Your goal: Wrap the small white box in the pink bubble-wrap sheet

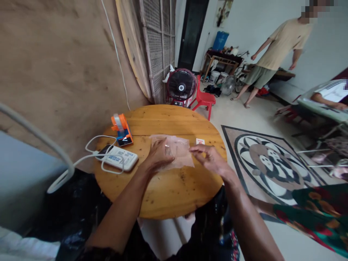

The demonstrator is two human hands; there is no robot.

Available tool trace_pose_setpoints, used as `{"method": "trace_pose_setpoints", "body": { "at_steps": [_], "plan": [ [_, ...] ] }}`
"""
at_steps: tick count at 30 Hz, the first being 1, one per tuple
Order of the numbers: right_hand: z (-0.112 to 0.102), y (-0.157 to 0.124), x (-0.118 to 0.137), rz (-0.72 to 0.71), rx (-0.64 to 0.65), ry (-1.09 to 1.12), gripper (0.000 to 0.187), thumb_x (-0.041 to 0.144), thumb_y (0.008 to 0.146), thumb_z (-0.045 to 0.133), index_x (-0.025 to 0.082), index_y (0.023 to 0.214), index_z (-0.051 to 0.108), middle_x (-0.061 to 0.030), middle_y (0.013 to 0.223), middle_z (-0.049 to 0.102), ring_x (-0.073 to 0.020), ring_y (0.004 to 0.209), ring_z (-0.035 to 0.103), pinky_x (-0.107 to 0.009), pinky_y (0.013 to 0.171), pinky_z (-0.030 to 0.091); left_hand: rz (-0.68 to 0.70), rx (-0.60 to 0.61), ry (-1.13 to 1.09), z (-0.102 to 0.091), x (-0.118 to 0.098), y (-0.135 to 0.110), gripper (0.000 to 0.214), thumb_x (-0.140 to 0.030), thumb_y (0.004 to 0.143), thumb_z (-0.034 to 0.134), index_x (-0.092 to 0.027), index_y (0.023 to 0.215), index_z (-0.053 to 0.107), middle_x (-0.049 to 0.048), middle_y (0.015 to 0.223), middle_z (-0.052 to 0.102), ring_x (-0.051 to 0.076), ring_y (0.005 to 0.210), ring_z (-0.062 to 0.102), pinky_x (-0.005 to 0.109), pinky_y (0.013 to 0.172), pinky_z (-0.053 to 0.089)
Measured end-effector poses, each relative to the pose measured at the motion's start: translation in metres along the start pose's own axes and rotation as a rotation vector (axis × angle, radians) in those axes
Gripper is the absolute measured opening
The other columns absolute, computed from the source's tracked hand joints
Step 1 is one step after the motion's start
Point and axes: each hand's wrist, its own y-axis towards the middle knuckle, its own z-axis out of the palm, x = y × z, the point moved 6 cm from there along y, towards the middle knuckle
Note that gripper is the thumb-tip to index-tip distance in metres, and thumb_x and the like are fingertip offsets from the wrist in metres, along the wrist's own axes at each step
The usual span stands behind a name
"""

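A thin, pinkish see-through plastic sheet lies spread on the round wooden table. My left hand rests over its left part, thumb and fingers apart, beside a shiny clear patch. At the sheet's right edge, my right hand has thumb and forefinger pinched together; what they hold, if anything, is too small to make out. Just beyond that hand sits a small white and red card. An orange and blue tape dispenser with a clear roll stands at the table's left.
A white power bank with a looping white cable lies at the table's left edge. Past the far edge are a round fan and a red chair. One person stands at the back right; another sits at a table on the right.
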Motion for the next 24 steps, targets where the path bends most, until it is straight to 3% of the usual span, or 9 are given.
{"method": "trace_pose_setpoints", "body": {
  "at_steps": [4, 6, 9, 12, 19, 24],
  "plan": [
    [0.059, 0.022, 0.037, -0.238, 0.183, -0.121, 0.031, 0.013, 0.086, 0.046, 0.022, 0.104, 0.070, -0.0044, 0.115, 0.068, -0.0188, 0.108, 0.062, -0.032, 0.096, 0.047, 0.034, -0.030, -0.015, -0.005, -0.005, -0.003, 0.069, -0.051, 0.069, 0.063, -0.019, 0.128, 0.046, 0.0140, 0.128, 0.057, 0.035, 0.124, 0.047, 0.045, 0.104, 0.035],
    [0.075, 0.049, 0.032, -0.228, 0.140, -0.219, 0.038, 0.008, 0.084, 0.043, 0.021, 0.109, 0.068, -0.0047, 0.125, 0.064, -0.0187, 0.117, 0.057, -0.031, 0.101, 0.043, 0.067, -0.035, -0.026, -0.006, -0.007, -0.004, 0.068, -0.048, 0.070, 0.061, -0.020, 0.130, 0.045, 0.0130, 0.129, 0.057, 0.034, 0.122, 0.049, 0.044, 0.102, 0.036],
    [0.080, 0.092, 0.005, -0.076, 0.053, -0.383, 0.044, 0.010, 0.086, 0.043, 0.016, 0.126, 0.059, -0.0093, 0.132, 0.059, -0.0202, 0.124, 0.052, -0.034, 0.109, 0.037, 0.059, -0.031, -0.021, -0.006, -0.005, -0.005, 0.083, -0.044, 0.067, 0.063, -0.020, 0.141, 0.034, 0.0140, 0.136, 0.052, 0.034, 0.127, 0.045, 0.042, 0.105, 0.033],
    [0.082, 0.115, -0.020, 0.001, 0.031, -0.461, 0.043, 0.017, 0.091, 0.041, 0.011, 0.132, 0.053, -0.0133, 0.139, 0.053, -0.0217, 0.133, 0.043, -0.036, 0.113, 0.030, 0.025, -0.007, -0.014, -0.003, -0.001, -0.005, 0.096, -0.044, 0.063, 0.065, -0.016, 0.146, 0.025, 0.0167, 0.142, 0.046, 0.035, 0.132, 0.039, 0.042, 0.107, 0.030],
    [0.093, 0.107, -0.051, 0.101, -0.073, -0.506, 0.050, 0.040, 0.098, 0.035, 0.016, 0.142, 0.041, -0.0107, 0.151, 0.038, -0.0249, 0.138, 0.035, -0.043, 0.110, 0.033, 0.061, -0.048, -0.018, 0.004, 0.002, -0.009, 0.089, -0.047, 0.066, 0.063, -0.015, 0.143, 0.032, 0.0144, 0.142, 0.047, 0.032, 0.131, 0.039, 0.041, 0.109, 0.027],
    [0.096, 0.105, -0.050, 0.089, -0.085, -0.522, 0.051, 0.042, 0.098, 0.032, 0.016, 0.141, 0.042, -0.0111, 0.148, 0.041, -0.0230, 0.137, 0.035, -0.040, 0.111, 0.029, 0.064, -0.023, 0.029, 0.006, 0.002, -0.009, 0.082, -0.048, 0.069, 0.063, -0.017, 0.140, 0.038, 0.0147, 0.145, 0.044, 0.033, 0.136, 0.034, 0.044, 0.112, 0.025]
  ]
}}
